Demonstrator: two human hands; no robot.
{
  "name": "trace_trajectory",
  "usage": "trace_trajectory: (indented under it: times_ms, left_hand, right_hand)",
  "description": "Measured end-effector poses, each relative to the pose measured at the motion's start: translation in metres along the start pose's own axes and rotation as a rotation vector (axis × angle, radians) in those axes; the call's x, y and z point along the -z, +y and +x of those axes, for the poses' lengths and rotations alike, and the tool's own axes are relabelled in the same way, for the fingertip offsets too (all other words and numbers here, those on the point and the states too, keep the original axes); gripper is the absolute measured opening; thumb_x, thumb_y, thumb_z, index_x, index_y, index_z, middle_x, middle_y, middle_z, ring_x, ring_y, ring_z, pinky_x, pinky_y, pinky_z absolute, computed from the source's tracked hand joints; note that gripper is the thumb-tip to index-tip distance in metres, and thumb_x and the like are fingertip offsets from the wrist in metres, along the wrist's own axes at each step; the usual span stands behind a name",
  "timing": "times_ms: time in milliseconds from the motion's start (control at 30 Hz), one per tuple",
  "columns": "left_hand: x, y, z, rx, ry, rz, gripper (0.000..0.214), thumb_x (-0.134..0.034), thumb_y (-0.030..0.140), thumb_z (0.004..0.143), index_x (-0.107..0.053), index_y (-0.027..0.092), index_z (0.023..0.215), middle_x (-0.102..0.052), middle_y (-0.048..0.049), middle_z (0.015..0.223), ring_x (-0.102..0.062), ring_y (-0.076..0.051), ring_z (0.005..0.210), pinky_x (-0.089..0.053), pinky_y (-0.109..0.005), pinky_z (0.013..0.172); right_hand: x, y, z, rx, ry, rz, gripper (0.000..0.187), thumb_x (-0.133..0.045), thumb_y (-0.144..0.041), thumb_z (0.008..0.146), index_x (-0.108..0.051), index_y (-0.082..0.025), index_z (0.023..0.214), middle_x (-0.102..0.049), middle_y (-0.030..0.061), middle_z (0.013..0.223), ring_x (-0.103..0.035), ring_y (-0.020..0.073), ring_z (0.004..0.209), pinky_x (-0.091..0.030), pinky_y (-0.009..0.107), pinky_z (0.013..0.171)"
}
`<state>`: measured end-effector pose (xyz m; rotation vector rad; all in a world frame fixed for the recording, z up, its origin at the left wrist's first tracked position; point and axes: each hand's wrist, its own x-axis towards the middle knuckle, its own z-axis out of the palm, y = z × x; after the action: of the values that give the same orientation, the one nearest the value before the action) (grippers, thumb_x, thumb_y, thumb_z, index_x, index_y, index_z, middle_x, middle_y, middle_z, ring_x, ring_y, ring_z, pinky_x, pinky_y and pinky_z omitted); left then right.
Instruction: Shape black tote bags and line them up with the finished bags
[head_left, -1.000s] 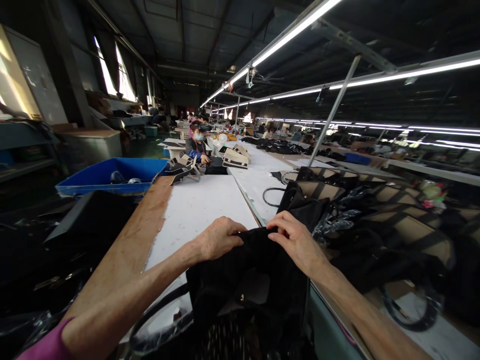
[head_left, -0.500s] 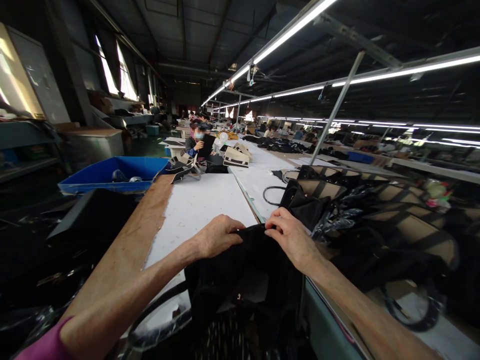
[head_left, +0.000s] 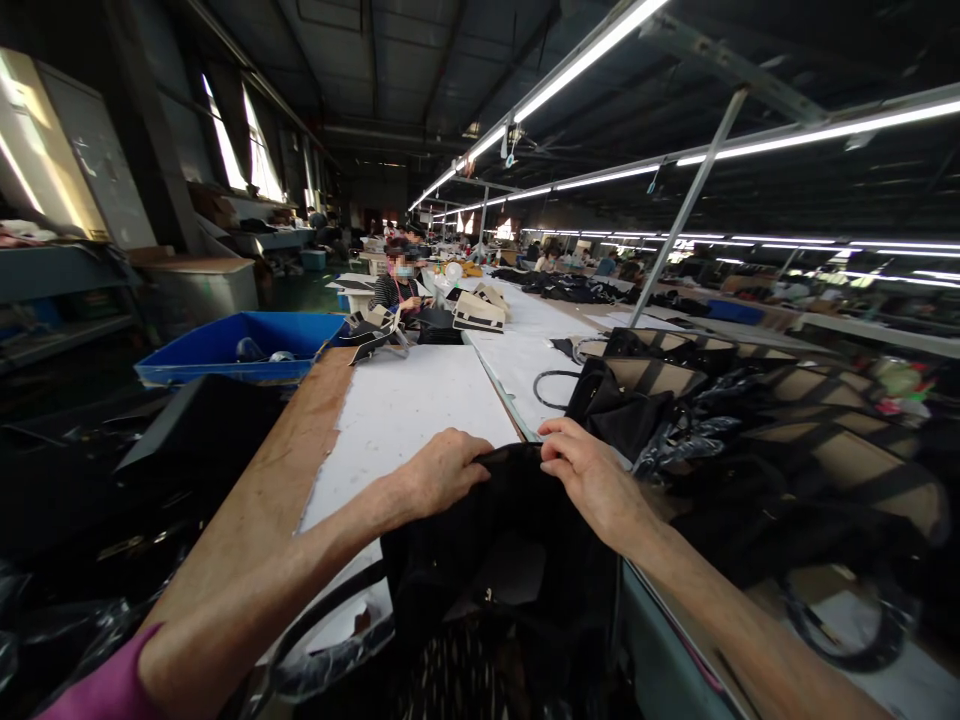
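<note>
A black handbag [head_left: 502,540] is in front of me at the bottom centre, its upper rim lifted by both hands. My left hand [head_left: 448,470] pinches the rim left of its middle, thumb and fingers closed on the fabric. On the right part of the same rim, my right hand [head_left: 581,470] grips with thumb and fingertips. A curved handle [head_left: 330,620], partly in clear plastic, loops out at the bag's left. Small gold-coloured hardware shows low on the bag. The bag's lower part is dark and hard to make out.
A long table with a white sheet [head_left: 420,400] and brown board edge [head_left: 277,450] runs ahead. Several black-and-beige bags [head_left: 855,470] crowd the right. A blue bin [head_left: 217,375] stands at the left. Beyond the table sits a co-worker [head_left: 394,290] beside beige pieces [head_left: 478,312].
The view has shifted slightly, so the scene sits a little further right. Both hands keep their hold on the bag's rim. The co-worker's raised dark piece has been lowered.
</note>
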<state>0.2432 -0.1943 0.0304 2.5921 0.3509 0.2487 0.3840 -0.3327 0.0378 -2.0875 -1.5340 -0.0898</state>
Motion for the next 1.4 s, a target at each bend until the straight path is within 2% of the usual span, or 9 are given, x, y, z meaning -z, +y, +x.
trace_trajectory:
  times_ms: [133, 200, 567, 833, 1067, 1167, 1233, 1333, 1400]
  left_hand:
    - [-0.001, 0.006, -0.001, -0.026, -0.018, 0.06, 0.02, -0.042, 0.023, 0.076, -0.06, 0.016, 0.081, -0.062, -0.0027, 0.069, -0.052, -0.013, 0.061, -0.036, -0.021, 0.058]
    - [-0.002, 0.008, -0.001, -0.024, -0.006, 0.091, 0.02, -0.042, 0.023, 0.076, -0.06, 0.016, 0.084, -0.063, -0.0039, 0.073, -0.053, -0.014, 0.064, -0.036, -0.021, 0.06]
    - [0.002, 0.017, -0.003, 0.01, -0.034, 0.109, 0.022, -0.039, 0.023, 0.079, -0.06, 0.016, 0.081, -0.062, -0.0019, 0.069, -0.052, -0.011, 0.059, -0.036, -0.02, 0.057]
    - [-0.002, 0.019, 0.0, 0.038, -0.008, 0.296, 0.031, -0.034, 0.032, 0.084, -0.06, 0.017, 0.078, -0.064, -0.0058, 0.073, -0.058, -0.017, 0.067, -0.04, -0.024, 0.06]
    - [-0.002, 0.034, 0.023, 0.136, 0.027, 0.412, 0.034, -0.048, 0.046, 0.073, -0.061, 0.016, 0.085, -0.064, -0.0111, 0.082, -0.059, -0.027, 0.079, -0.043, -0.035, 0.066]
    - [-0.007, 0.035, 0.034, 0.106, 0.033, 0.397, 0.029, -0.047, 0.039, 0.074, -0.063, 0.015, 0.08, -0.064, -0.0117, 0.081, -0.058, -0.027, 0.079, -0.043, -0.035, 0.066]
    - [-0.009, 0.03, 0.038, 0.084, 0.055, 0.367, 0.026, -0.044, 0.033, 0.076, -0.064, 0.016, 0.077, -0.064, -0.0099, 0.077, -0.058, -0.024, 0.076, -0.042, -0.032, 0.066]
    - [-0.008, 0.023, 0.039, 0.051, 0.07, 0.289, 0.025, -0.042, 0.028, 0.076, -0.064, 0.017, 0.073, -0.063, -0.0064, 0.068, -0.057, -0.019, 0.069, -0.04, -0.027, 0.062]
    - [-0.006, 0.02, 0.039, 0.026, 0.059, 0.243, 0.024, -0.043, 0.027, 0.074, -0.064, 0.016, 0.069, -0.061, -0.0046, 0.063, -0.055, -0.017, 0.064, -0.038, -0.025, 0.059]
  right_hand:
    - [-0.001, 0.001, 0.006, -0.105, 0.04, -0.03, 0.011, -0.043, -0.015, 0.069, -0.047, -0.02, 0.06, -0.053, -0.0024, 0.068, -0.046, 0.0117, 0.063, -0.031, 0.023, 0.059]
    - [-0.003, 0.003, 0.008, -0.138, 0.056, -0.054, 0.01, -0.044, -0.017, 0.07, -0.048, -0.02, 0.062, -0.05, -0.0033, 0.062, -0.044, 0.0117, 0.059, -0.028, 0.023, 0.055]
    - [-0.004, 0.006, 0.005, -0.179, 0.095, -0.056, 0.013, -0.046, -0.024, 0.072, -0.048, -0.02, 0.06, -0.049, -0.004, 0.057, -0.041, 0.0108, 0.055, -0.025, 0.023, 0.051]
    - [-0.007, 0.006, 0.007, -0.192, 0.118, -0.114, 0.013, -0.047, -0.022, 0.072, -0.048, -0.02, 0.059, -0.05, -0.0033, 0.057, -0.044, 0.0109, 0.056, -0.025, 0.023, 0.052]
    - [-0.01, 0.004, 0.008, -0.204, 0.107, -0.155, 0.012, -0.044, -0.016, 0.072, -0.05, -0.02, 0.063, -0.054, -0.0022, 0.062, -0.048, 0.012, 0.06, -0.028, 0.023, 0.054]
    - [-0.009, 0.004, 0.005, -0.172, 0.098, -0.162, 0.012, -0.044, -0.015, 0.073, -0.05, -0.02, 0.064, -0.055, -0.0015, 0.066, -0.051, 0.0127, 0.063, -0.032, 0.024, 0.057]
    - [-0.006, 0.005, 0.001, -0.096, 0.122, -0.169, 0.007, -0.046, -0.016, 0.074, -0.052, -0.021, 0.073, -0.058, 0.0001, 0.08, -0.053, 0.0136, 0.07, -0.035, 0.024, 0.061]
    - [0.0, 0.008, -0.007, 0.012, 0.205, -0.212, 0.028, -0.054, -0.017, 0.07, -0.05, -0.022, 0.098, -0.053, 0.0035, 0.108, -0.051, 0.0185, 0.092, -0.038, 0.029, 0.073]
    - [0.003, 0.013, -0.01, -0.019, 0.178, -0.187, 0.039, -0.057, -0.018, 0.068, -0.048, -0.023, 0.106, -0.052, 0.0036, 0.112, -0.048, 0.0207, 0.099, -0.037, 0.032, 0.08]
